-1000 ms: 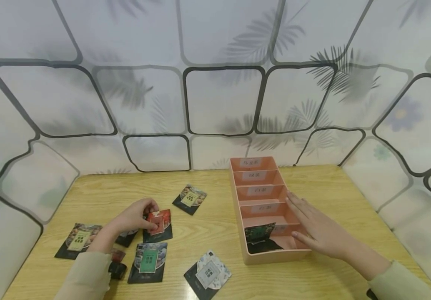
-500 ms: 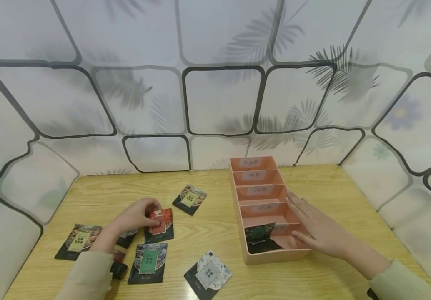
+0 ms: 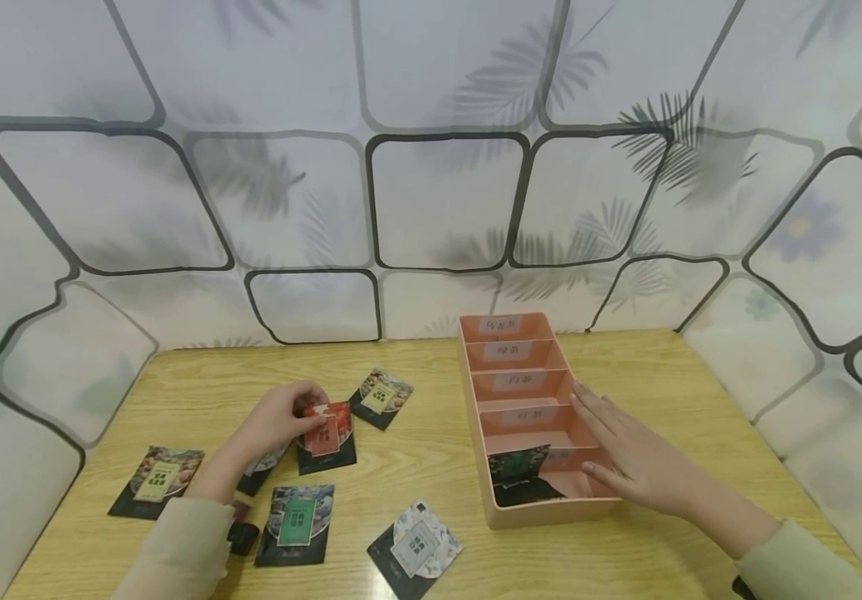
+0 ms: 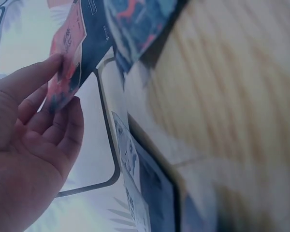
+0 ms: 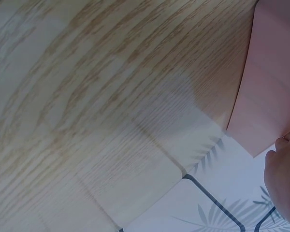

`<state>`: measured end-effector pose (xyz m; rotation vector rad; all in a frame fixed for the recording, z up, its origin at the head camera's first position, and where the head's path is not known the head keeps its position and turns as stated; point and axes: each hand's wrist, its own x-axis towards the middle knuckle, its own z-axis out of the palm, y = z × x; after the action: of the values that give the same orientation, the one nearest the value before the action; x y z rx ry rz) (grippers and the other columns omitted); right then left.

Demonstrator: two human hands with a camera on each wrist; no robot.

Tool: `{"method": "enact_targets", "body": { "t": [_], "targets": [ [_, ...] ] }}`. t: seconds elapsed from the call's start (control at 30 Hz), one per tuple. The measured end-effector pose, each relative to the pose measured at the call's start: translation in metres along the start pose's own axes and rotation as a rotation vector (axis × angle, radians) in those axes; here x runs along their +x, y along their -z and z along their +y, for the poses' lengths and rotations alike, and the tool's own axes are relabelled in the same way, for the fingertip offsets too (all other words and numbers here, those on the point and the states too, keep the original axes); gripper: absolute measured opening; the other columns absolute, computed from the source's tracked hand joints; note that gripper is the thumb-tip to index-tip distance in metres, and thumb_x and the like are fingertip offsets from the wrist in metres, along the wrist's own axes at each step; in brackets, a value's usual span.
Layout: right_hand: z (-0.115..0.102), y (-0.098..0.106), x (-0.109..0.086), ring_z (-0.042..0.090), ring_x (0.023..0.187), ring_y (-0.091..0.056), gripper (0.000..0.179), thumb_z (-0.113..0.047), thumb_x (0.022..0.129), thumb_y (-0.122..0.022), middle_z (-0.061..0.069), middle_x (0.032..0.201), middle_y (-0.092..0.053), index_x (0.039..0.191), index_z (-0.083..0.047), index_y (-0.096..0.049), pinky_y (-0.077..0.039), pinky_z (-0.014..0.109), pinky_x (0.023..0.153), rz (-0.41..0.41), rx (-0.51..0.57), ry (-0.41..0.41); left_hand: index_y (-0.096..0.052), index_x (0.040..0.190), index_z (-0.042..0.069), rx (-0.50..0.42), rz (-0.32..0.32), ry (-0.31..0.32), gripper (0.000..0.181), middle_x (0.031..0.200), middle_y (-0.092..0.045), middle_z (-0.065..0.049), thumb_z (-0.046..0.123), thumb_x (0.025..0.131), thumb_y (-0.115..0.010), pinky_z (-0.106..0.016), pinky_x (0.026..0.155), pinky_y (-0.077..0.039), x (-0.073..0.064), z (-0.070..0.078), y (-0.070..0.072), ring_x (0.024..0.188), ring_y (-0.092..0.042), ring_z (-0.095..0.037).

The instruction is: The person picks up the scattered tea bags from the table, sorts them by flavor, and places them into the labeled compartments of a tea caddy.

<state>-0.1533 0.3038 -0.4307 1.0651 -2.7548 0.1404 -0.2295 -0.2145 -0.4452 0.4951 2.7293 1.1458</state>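
Observation:
Between thumb and fingers, my left hand [image 3: 283,419] pinches a red and black tea sachet [image 3: 332,440]. The left wrist view shows that sachet [image 4: 70,58] held by its edge, tilted up. My right hand [image 3: 641,458] rests with fairly straight fingers on the right rim of a pink divided box [image 3: 479,454]. In the right wrist view only part of this hand [image 5: 285,174] shows, against the box wall [image 5: 268,77]. A dark tea sachet [image 3: 519,479] lies in the box's nearest compartment. White labels mark the compartments.
Around the left hand lie a green sachet [image 3: 294,529], a yellow one [image 3: 156,485] and one partly hidden by the wrist [image 3: 260,468]. Another yellow sachet [image 3: 380,398] lies farther back, and a white one [image 3: 414,550] near the front. A patterned backdrop [image 3: 438,200] borders the table.
My left hand has shifted slightly right and away from me, and the red sachet has moved with it, nearer the back yellow sachet. The right hand and the box have stayed in place.

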Motion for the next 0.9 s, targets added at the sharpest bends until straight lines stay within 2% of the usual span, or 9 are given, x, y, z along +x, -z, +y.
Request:
{"method": "enact_targets", "body": {
  "t": [0.27,0.5,0.9],
  "targets": [
    [0.0,-0.001,0.0,0.034,0.141,-0.021,0.079,-0.039,0.092,-0.057,0.019,0.155,-0.016,0.148,0.002,-0.019,-0.002,0.027,0.118,0.02,0.008,0.014,-0.063,0.098,0.015,-0.006,0.046,0.013,0.01,0.085,-0.065,-0.001,0.019,0.089,-0.066,-0.031,0.056,-0.049,0.001,0.007,-0.002,0.07,-0.059,-0.015],
    [0.001,-0.001,0.0,0.034,0.141,-0.021,0.08,-0.038,0.091,-0.058,0.019,0.155,-0.016,0.148,0.002,-0.019,-0.002,0.026,0.118,0.02,0.015,0.01,-0.064,0.095,0.018,0.022,0.072,-0.022,0.006,0.084,-0.065,0.002,0.021,0.09,-0.066,-0.03,0.06,-0.049,0.002,0.018,-0.001,0.073,-0.06,-0.013],
    [0.001,-0.002,0.0,0.033,0.142,-0.021,0.078,-0.039,0.092,-0.056,0.021,0.154,-0.018,0.148,0.003,-0.02,-0.002,0.026,0.118,0.04,-0.002,0.028,-0.064,0.093,0.019,0.05,0.079,-0.099,0.004,0.082,-0.064,0.004,0.022,0.091,-0.065,-0.029,0.061,-0.048,0.008,0.041,0.002,0.071,-0.058,-0.012]
  ]
}}
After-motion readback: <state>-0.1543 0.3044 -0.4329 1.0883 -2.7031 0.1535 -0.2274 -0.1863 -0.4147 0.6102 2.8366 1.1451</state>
